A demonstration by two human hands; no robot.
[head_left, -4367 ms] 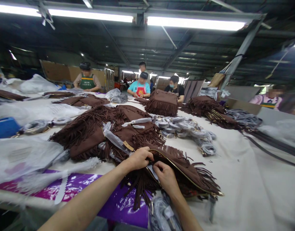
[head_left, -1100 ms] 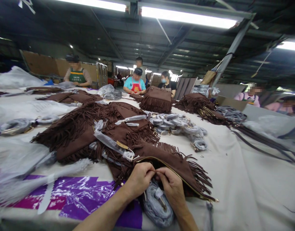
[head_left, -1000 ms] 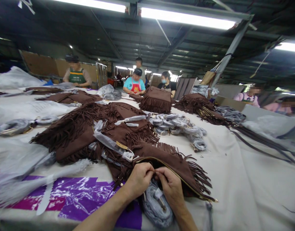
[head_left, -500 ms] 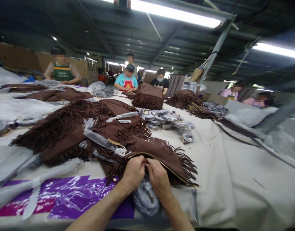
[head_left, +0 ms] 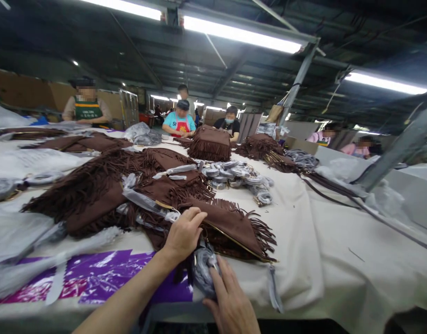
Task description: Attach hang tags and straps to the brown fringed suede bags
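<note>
In the head view a brown fringed bag point(head_left: 230, 222) lies at the front of the table, its gold zipper open along the near edge. My left hand point(head_left: 185, 234) is closed on the bag's upper left edge, fingers curled over it; the fingertips are partly hidden. Below the opening sits a coiled strap point(head_left: 202, 269) wrapped in clear plastic. My right hand point(head_left: 231, 297) holds the coil's right side, fingers on top and thumb low. A wrapped zipper pull point(head_left: 274, 287) hangs from the zipper's right end.
More brown fringed bags point(head_left: 105, 195) are heaped to the left. Wrapped strap coils point(head_left: 234, 172) lie in a pile behind. Purple plastic sheeting point(head_left: 109, 273) and clear plastic bags point(head_left: 18, 236) are at the front left. Co-workers point(head_left: 180, 121) sit across the table; a metal post point(head_left: 397, 139) slants on the right.
My right hand has left the bag's edge and moved down onto the coiled strap. My left hand stays at the bag, slightly lower left. The whole view has shifted a little.
</note>
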